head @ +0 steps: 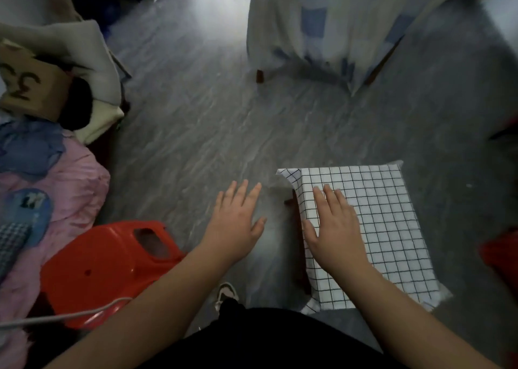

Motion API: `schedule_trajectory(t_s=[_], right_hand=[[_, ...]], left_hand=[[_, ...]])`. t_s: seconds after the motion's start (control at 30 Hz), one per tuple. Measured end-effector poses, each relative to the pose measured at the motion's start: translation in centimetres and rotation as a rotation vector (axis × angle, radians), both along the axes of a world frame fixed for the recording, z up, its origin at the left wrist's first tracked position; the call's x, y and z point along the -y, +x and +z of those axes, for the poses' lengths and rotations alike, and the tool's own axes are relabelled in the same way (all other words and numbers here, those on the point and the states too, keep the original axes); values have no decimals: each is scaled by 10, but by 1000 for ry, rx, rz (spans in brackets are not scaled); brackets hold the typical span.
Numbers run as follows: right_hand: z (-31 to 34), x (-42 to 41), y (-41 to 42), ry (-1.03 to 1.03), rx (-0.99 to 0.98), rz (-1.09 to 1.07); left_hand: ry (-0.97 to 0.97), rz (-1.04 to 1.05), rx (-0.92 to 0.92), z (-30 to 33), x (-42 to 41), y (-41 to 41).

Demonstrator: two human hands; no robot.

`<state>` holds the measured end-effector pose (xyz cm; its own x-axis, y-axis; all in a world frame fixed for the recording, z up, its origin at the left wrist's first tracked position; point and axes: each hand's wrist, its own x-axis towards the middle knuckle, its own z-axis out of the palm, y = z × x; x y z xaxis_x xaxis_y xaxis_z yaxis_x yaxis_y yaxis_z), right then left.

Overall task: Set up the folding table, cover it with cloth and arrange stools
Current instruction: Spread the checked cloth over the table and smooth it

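**Hands spread over a cloth-covered table**

The right hand (335, 228) lies flat, fingers straight and together, palm down on the checked cloth (375, 222) near the left edge of the tabletop. It holds nothing; it only rests on the fabric. The left hand (238, 222) is out to the left of the table, palm down, fingers straight and slightly fanned, over bare floor (196, 130). It grips nothing, and whether it touches anything cannot be told.

The cloth, white with a thin black grid, covers the whole top of the small table and hangs over its left side. Under that edge a dark table leg (297, 228) shows. The table stands at near right in the scene.

A red stool (106, 267) sits at near left, just beside a bed with a pink quilt (70, 178); its top has an oval cut-out. A white cable (70, 314) runs across its near side. A second red thing (501, 256) shows at the right edge, too cropped to name.

Far right, a chair draped in pale blue-patched fabric (336, 26) stands well apart from the table. At far left a cardboard box (30, 88) marked "33" lies among grey and cream bedding. A shoe (225, 294) shows below, between the arms.
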<state>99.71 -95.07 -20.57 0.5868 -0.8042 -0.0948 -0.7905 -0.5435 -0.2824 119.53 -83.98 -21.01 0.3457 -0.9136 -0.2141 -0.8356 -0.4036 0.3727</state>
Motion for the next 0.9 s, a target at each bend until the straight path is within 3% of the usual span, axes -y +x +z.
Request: schedule_trajectory(t_s=[0.23,0.43,0.7,0.9], right_hand=[[-18,40,5,43,-73,-181],[-71,106,18,112,-48,-316],[-181,209,49,250,-92,-440],[-294,246,64,328,-152,-572]], left_hand=[[14,-194,-88,-24,109,34],[88,-359,-120,-73,212,49],[257,-452,-162,-182,338,81],[308,-646,-167,-302,409,78]])
